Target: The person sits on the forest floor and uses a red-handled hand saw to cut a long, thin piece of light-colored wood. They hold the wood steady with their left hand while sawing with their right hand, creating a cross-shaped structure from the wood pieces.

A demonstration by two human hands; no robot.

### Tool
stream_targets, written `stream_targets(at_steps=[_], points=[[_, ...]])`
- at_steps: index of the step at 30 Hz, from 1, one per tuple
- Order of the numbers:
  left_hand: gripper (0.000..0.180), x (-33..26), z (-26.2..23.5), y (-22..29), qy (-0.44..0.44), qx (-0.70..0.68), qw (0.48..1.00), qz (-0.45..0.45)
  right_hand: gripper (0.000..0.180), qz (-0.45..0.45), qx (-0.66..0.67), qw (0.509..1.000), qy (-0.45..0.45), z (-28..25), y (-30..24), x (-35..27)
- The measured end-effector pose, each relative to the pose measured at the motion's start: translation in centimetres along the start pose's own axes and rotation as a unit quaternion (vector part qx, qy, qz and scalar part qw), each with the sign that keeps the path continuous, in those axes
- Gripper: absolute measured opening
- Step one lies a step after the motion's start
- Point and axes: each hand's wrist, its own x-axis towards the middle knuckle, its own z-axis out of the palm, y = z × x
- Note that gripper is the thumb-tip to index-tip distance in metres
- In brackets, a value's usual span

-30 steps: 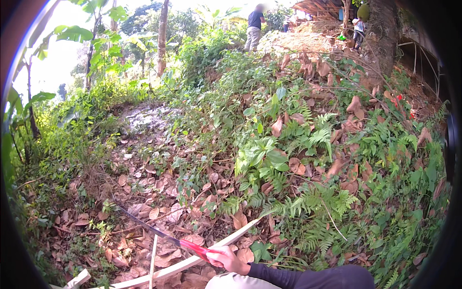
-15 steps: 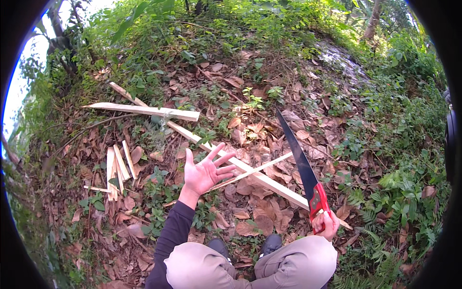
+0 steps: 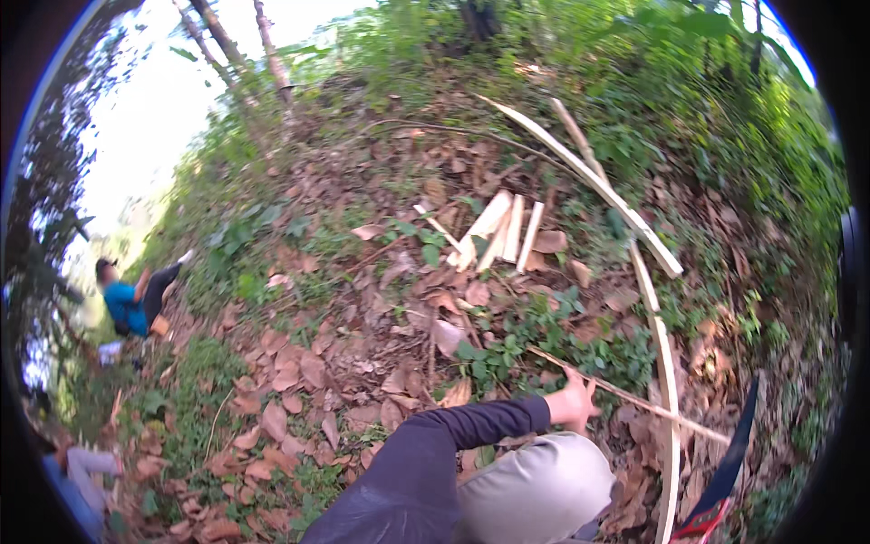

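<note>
My left hand reaches out past my knee with its fingers apart, holding nothing. Close to it in the picture runs a thin wooden strip, which crosses a long pale wooden batten; whether the hand touches the strip I cannot tell. At the lower right a handsaw shows its dark blade and part of a red handle. My right hand is out of the picture. Several short pale wood pieces lie together on the leaves, beyond my left hand.
Another long pale plank lies across the batten's far part. Dry leaves and low green plants cover the sloping ground. One person in a blue shirt sits at the far left, and part of another person shows at the lower left.
The view has swung left, so the wood and saw now appear farther right and two people have come into sight. My left hand has turned from palm up; my right hand has left the picture.
</note>
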Motion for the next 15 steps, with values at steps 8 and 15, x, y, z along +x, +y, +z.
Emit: stream_targets(at_steps=[8,15], points=[[0.069,-8.6,5.1,-24.2,-0.027,-0.543,0.839,0.028,0.036,0.108,-0.059,0.991,-0.060,7.5,3.9,4.0],[0.069,-16.5,4.7,-8.0,0.063,-0.578,0.809,0.082,0.036,0.088,-0.073,0.992,-0.055,7.8,3.3,6.8]])
